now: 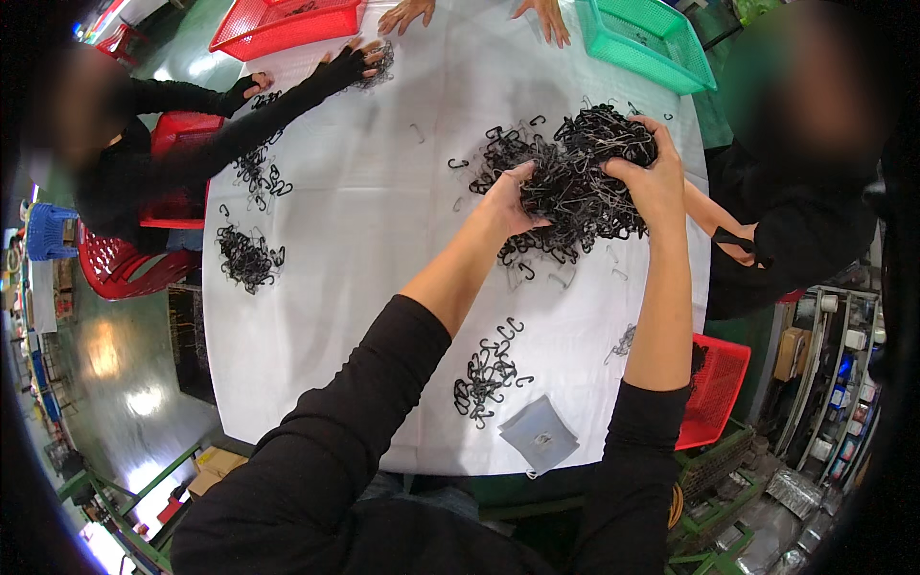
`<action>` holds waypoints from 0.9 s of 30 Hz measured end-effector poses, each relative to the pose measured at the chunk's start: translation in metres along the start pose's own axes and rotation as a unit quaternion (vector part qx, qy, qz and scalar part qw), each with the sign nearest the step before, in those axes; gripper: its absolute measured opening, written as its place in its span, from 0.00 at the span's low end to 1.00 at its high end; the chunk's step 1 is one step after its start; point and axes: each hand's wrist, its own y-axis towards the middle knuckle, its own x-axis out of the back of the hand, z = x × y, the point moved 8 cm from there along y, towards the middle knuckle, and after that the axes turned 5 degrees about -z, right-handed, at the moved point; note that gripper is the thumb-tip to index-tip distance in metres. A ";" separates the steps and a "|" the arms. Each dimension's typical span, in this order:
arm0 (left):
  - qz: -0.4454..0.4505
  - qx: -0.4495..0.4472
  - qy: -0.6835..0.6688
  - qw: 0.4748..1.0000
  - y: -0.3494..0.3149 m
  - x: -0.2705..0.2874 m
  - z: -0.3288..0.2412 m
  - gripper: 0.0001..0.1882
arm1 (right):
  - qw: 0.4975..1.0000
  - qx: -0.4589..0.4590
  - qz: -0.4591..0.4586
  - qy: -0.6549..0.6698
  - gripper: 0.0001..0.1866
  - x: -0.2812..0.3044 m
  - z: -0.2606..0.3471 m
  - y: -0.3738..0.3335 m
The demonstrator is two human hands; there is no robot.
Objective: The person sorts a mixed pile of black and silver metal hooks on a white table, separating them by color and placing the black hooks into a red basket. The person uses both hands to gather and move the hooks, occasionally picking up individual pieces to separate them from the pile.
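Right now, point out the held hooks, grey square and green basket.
Held hooks (583,184): head view, middle of the clump.
Grey square (539,435): head view, middle of its top face.
Green basket (634,73): head view, its near wall.

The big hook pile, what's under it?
Around the pile, you can see the white table and some loose hooks. Right underneath is covered, so I can't tell.
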 end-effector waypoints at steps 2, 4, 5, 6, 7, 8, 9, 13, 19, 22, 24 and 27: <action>-0.027 0.007 0.032 0.999 -0.003 0.007 -0.001 0.19 | 0.999 0.021 -0.016 -0.032 0.32 0.003 0.002 -0.002; 0.022 -0.008 0.074 0.997 -0.002 0.005 -0.005 0.20 | 1.000 0.025 -0.012 -0.012 0.31 0.006 0.007 -0.004; 0.023 -0.008 0.099 0.995 0.000 0.009 -0.007 0.20 | 0.999 0.040 -0.002 0.009 0.30 0.006 0.013 -0.006; 0.015 -0.010 0.124 0.992 0.003 0.016 -0.008 0.20 | 1.000 0.027 -0.008 0.004 0.30 0.009 0.015 -0.008; 0.043 -0.004 0.103 0.994 0.003 0.018 -0.009 0.20 | 0.999 0.033 -0.008 0.010 0.30 0.012 0.020 -0.009; 0.034 -0.002 0.168 0.985 0.007 0.023 -0.008 0.20 | 0.998 0.060 -0.005 0.033 0.30 0.013 0.030 -0.010; 0.029 -0.007 0.231 0.973 0.006 0.032 -0.009 0.20 | 0.997 0.079 -0.009 0.016 0.32 0.018 0.040 -0.013; 0.022 -0.080 0.288 0.954 -0.037 0.073 -0.025 0.24 | 0.995 -0.026 0.033 0.087 0.35 0.019 0.062 -0.018; -0.082 -0.063 0.377 0.920 -0.066 0.122 -0.019 0.23 | 0.989 0.139 -0.040 -0.035 0.33 0.047 0.137 -0.037; -0.106 -0.059 0.283 0.952 -0.079 0.137 -0.002 0.25 | 0.982 0.186 -0.014 0.004 0.34 0.054 0.176 -0.056; -0.098 -0.069 0.222 0.968 -0.091 0.136 0.014 0.26 | 0.984 0.179 -0.002 -0.001 0.34 0.056 0.198 -0.066; -0.097 -0.089 0.129 0.983 -0.112 0.125 0.024 0.27 | 0.983 0.185 0.017 -0.004 0.30 0.051 0.227 -0.088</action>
